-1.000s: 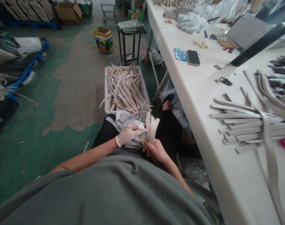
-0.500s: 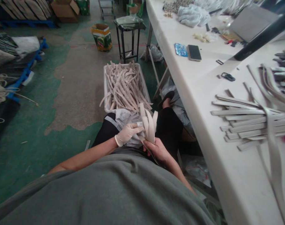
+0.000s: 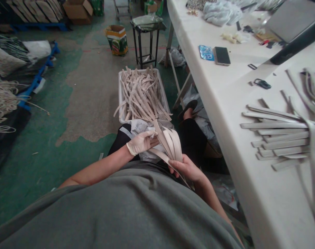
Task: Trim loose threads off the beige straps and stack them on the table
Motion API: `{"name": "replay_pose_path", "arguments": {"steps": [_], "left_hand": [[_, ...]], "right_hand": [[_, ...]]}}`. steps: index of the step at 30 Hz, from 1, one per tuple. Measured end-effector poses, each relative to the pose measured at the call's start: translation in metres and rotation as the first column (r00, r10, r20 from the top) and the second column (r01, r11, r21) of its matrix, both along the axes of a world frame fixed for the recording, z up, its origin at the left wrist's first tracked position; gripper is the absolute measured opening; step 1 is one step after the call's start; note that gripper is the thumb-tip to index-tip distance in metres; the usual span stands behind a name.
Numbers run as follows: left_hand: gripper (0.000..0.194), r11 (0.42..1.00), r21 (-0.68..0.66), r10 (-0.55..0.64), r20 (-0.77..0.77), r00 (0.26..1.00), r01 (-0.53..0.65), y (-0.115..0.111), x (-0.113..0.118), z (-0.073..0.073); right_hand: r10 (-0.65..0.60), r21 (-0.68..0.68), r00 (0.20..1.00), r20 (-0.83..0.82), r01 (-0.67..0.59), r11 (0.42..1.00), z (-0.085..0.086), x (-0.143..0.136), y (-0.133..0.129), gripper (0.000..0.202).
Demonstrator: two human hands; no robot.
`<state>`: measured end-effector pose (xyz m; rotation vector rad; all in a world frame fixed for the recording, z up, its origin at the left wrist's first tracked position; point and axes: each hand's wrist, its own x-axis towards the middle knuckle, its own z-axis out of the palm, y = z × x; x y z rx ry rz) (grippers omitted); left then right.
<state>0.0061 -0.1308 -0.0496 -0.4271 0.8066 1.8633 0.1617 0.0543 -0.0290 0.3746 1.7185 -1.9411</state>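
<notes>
Over my lap, my right hand (image 3: 185, 169) grips a bundle of beige fabric straps (image 3: 173, 143), thumb pressed on top. Their upper ends bend over in loops and fan out; one strap slants off to the left under my left hand. My left hand (image 3: 141, 142), in a pale thin glove, is beside the bundle with its fingers stretched out and fingertips close to the nearest strap. Whether they touch it I cannot tell. Just beyond my knees stands a white plastic crate (image 3: 120, 103) heaped with loose straps (image 3: 144, 93) of the same kind.
To my right runs a long white table (image 3: 214, 100) bearing stacked straps (image 3: 281, 133), a phone (image 3: 222, 55), a blue packet (image 3: 206, 53) and a dark post (image 3: 294, 41). Ahead are a black stool (image 3: 149, 41) and a cardboard box (image 3: 117, 40). Blue pallets (image 3: 40, 79) line the left.
My right hand has moved slightly right and down with the straps, which now spread wider. My left hand's fingers have come away from the bundle and straightened. The view has shifted a little.
</notes>
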Motion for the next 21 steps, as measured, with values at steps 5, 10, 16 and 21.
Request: {"name": "replay_pose_path", "arguments": {"steps": [5, 10, 16, 21], "left_hand": [[0.023, 0.995, 0.091, 0.019, 0.198, 0.98, -0.037, 0.002, 0.011, -0.003], [0.033, 0.992, 0.079, 0.079, 0.265, 0.961, -0.103, 0.011, 0.02, 0.005], [0.023, 0.99, -0.083, 0.132, 0.232, 0.964, -0.116, 0.021, 0.022, 0.006], [0.026, 0.994, -0.076, 0.103, 0.33, 0.938, -0.083, 0.022, 0.024, 0.004]], "right_hand": [[0.01, -0.037, 1.0, -0.004, -0.01, 0.999, -0.006, 0.004, 0.009, 0.045], [0.005, -0.074, 1.0, 0.002, -0.005, 0.997, -0.016, 0.004, 0.011, 0.045], [0.071, -0.023, 0.997, 0.004, -0.071, 0.997, -0.018, 0.004, 0.006, 0.05], [0.081, -0.055, 0.997, 0.007, -0.081, 0.995, -0.016, 0.006, 0.004, 0.05]]}}
